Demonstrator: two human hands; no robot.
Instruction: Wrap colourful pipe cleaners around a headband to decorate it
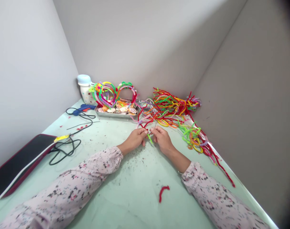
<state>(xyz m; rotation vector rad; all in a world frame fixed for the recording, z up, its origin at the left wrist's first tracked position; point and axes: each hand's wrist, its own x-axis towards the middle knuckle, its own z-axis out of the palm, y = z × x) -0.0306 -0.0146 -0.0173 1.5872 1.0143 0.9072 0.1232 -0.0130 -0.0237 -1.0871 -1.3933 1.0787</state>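
Observation:
Near the middle of the table, my left hand pinches a thin piece of pipe cleaner. A light green pipe cleaner hangs between my hands, with red strands just above the fingertips. Facing it from the right, my right hand is closed, thumb and fingers pressed together on a thin pale strand that curves upward. The fingertips of both hands are close together. Exactly how the strands join there is too small to tell.
A metal tray holds shells and colourful headbands. Left of it are a white bottle, a blue glue gun, cables and a black board. Pipe cleaners pile up at the right. A red piece lies in front.

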